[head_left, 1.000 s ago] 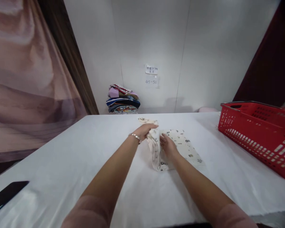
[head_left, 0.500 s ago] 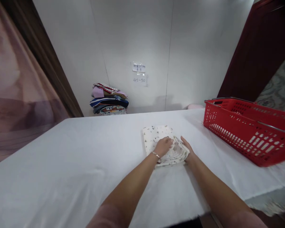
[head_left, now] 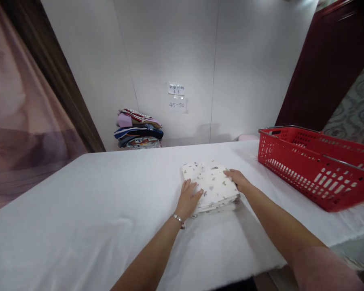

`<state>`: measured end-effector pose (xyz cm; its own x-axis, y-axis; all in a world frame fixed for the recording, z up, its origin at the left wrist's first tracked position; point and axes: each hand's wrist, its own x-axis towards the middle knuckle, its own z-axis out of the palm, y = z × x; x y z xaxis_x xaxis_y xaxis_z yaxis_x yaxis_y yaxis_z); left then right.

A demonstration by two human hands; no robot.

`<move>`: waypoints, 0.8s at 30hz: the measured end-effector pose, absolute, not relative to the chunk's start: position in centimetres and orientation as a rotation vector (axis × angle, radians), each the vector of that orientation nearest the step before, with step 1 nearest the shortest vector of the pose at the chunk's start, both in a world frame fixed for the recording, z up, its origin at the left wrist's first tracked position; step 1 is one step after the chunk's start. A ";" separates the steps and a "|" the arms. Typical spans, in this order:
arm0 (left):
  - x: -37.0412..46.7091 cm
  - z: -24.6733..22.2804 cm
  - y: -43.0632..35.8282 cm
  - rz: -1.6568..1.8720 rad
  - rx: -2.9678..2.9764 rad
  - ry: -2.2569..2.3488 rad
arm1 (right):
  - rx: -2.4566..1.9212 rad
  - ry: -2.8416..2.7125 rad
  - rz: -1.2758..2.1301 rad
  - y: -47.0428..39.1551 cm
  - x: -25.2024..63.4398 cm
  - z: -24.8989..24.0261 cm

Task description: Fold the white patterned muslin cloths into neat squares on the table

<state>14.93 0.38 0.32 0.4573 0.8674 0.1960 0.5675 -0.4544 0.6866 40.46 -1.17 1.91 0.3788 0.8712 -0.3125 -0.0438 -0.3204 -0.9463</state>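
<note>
A folded white cloth with small printed figures [head_left: 214, 184] lies as a thick, squarish bundle on the white-covered table [head_left: 124, 190]. My left hand [head_left: 188, 198], with a bracelet at the wrist, rests at the bundle's left side, fingers spread over its edge. At the right side, my right hand [head_left: 237, 178] has its fingers on the top edge of the cloth; its thumb side touches the top layer and part of the hand is hidden behind the corner.
A red perforated basket [head_left: 309, 169] stands on the table at the right. Behind the table's far edge is a pile of folded fabrics [head_left: 139, 131]. Handwritten paper labels [head_left: 177, 105] are on the wall, and a pink curtain [head_left: 24, 121] hangs at the left.
The cloth's right part has been folded over to the left, giving a flat patterned top. My left hand has moved from the top to the left side; my right hand has shifted slightly upward.
</note>
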 end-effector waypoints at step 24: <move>14.9 0.4 0.1 0.621 1.578 1.449 | -2.382 -1.108 0.775 -2.7 41.8 2.3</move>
